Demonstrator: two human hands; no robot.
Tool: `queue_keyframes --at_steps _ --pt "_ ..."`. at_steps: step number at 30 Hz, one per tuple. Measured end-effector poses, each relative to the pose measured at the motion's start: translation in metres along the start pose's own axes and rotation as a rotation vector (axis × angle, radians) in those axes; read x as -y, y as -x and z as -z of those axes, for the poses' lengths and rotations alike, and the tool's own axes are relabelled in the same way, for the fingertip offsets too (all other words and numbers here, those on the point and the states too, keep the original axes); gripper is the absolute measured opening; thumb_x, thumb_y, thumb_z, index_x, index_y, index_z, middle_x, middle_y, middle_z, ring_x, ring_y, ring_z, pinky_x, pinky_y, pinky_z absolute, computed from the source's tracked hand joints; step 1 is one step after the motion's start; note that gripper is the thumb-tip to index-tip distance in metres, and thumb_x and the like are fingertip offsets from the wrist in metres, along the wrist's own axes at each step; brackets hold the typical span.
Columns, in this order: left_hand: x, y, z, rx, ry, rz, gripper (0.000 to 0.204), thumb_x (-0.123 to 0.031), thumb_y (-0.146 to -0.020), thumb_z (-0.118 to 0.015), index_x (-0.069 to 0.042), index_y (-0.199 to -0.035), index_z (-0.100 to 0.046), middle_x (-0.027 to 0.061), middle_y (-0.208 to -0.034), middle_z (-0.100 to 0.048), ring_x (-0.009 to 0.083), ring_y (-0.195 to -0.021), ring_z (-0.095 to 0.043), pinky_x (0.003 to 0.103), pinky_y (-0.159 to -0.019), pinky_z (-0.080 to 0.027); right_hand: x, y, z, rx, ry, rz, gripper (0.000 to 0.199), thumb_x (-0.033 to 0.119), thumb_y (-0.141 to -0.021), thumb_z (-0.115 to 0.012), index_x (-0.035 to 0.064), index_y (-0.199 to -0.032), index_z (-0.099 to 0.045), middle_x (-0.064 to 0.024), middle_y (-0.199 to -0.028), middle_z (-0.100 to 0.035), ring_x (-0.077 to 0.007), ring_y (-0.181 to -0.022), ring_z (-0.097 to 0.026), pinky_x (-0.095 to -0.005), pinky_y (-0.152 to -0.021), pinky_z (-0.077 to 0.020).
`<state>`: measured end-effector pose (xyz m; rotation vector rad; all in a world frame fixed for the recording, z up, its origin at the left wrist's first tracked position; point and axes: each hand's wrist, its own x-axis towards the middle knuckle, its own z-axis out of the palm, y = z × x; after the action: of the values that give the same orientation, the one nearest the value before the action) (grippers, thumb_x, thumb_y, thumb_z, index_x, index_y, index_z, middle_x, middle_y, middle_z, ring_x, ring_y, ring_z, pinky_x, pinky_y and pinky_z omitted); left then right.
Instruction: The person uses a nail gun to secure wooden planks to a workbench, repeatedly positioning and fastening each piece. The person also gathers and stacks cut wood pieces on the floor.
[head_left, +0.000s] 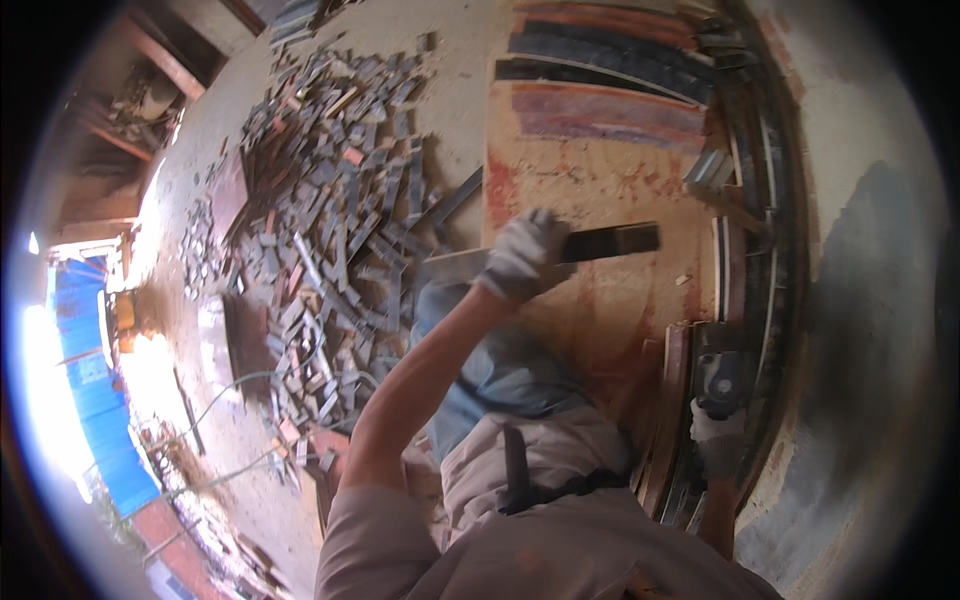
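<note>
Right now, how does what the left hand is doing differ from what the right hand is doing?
The left hand, arm stretched out, closes its grip on a long flat dark metal strip over the rusty table. The right hand, near the body, grips a dark power tool at the table's edge. Both wear light work gloves.

Gloved hands at a rusty metal worktable

My left hand [522,258] grips a flat dark metal bar [600,243] lying across the rusty table [600,170]. My right hand [718,432] clasps a dark power tool [722,378] at the table's right edge. A heap of metal offcuts [330,230] covers the floor to the left.
</note>
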<state>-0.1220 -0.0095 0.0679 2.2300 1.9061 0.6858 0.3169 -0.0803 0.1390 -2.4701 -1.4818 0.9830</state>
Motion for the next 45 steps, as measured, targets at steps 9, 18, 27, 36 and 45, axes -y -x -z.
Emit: queue_keyframes --at_steps 9,18,27,36,45 --pt "0.101 0.113 0.082 -0.261 -0.368 0.969 0.085 -0.049 -0.087 -0.083 -0.007 -0.155 -0.053 0.0228 -0.147 -0.058 0.0466 -0.135 -0.056 0.054 -0.115 -0.044 0.010 -0.026 -0.004 -0.180 0.344 0.289 0.072 0.036 -0.083 -0.086 0.0060 -0.142 -0.059 -0.0288 -0.103 -0.076 -0.0496 -0.100 -0.073 -0.0582 -0.084 -0.0586" --pt "0.042 0.294 0.008 -0.105 -0.210 1.224 0.067 -0.041 -0.090 -0.079 -0.002 -0.142 -0.061 0.0276 -0.128 -0.066 0.0475 -0.120 -0.063 0.053 -0.104 -0.051 -0.022 -0.044 -0.005 -0.300 0.492 0.264 0.081 0.028 -0.084 -0.080 -0.0013 -0.153 -0.048 -0.0262 -0.090 -0.076 -0.0459 -0.084 -0.075 -0.0559 -0.074 -0.0588" --pt "0.035 0.311 -0.017 -0.022 -0.108 1.327 0.064 -0.046 -0.092 -0.077 -0.004 -0.138 -0.065 0.0258 -0.136 -0.064 0.0455 -0.125 -0.062 0.054 -0.107 -0.050 -0.050 -0.047 -0.036 -0.236 0.590 0.265 0.086 0.034 -0.086 -0.082 -0.0007 -0.156 -0.046 -0.0257 -0.110 -0.076 -0.0434 -0.099 -0.075 -0.0530 -0.087 -0.0590" --pt "0.041 0.335 -0.055 0.085 0.086 1.254 0.039 -0.038 -0.087 -0.075 -0.014 -0.118 -0.073 0.0201 -0.124 -0.067 0.0452 -0.119 -0.060 0.058 -0.099 -0.050 0.116 -0.017 -0.136 -0.352 0.312 1.098 0.053 0.020 -0.099 -0.075 -0.0027 -0.143 -0.059 -0.0274 -0.131 -0.068 -0.0426 -0.118 -0.068 -0.0488 -0.104 -0.0543" --pt "0.072 0.391 -0.026 0.114 0.240 1.467 0.040 -0.030 -0.083 -0.079 -0.016 -0.120 -0.073 0.0177 -0.125 -0.063 0.0417 -0.118 -0.057 0.054 -0.101 -0.046 0.237 -0.052 -0.368 -0.613 0.560 0.867 0.062 0.042 -0.109 -0.055 0.0017 -0.155 -0.042 -0.0312 -0.159 -0.043 -0.0512 -0.136 -0.048 -0.0599 -0.113 -0.0417"
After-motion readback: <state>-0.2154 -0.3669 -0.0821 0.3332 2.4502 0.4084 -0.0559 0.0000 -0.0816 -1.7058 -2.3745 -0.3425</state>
